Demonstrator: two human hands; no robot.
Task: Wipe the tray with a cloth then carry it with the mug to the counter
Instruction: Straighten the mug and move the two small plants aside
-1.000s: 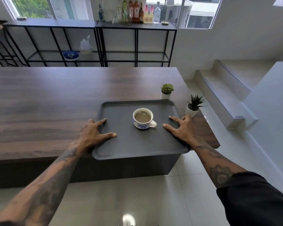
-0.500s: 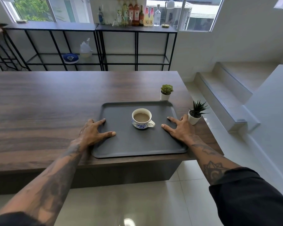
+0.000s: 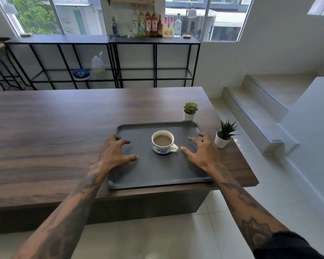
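On the dark wooden desk (image 3: 45,131), near its right end, lies one dark grey tray (image 3: 157,172), its near edge close to the desk's front edge. One mug (image 3: 163,142) stands upright on the tray, slightly toward 12 o'clock of tray centre, white with blue pattern, handle pointing to about 4 o'clock, filled with a pale brown drink. Two hands are present. The left hand (image 3: 114,153) sits over the tray's 9 o'clock edge, fingers (image 3: 126,141) spread and curled, released, gripping nothing; whether they touch the tray surface cannot be told. The right hand (image 3: 202,150) sits over the 3 o'clock edge, likewise spread and curled, holding nothing. The mug lies between the two hands, apart from both. Two small potted plants in white pots stand on the desk: one succulent (image 3: 190,111) just beyond the tray's 1 o'clock corner, one spiky plant (image 3: 225,133) at 3 o'clock, just beside the right hand. No cloth observed.
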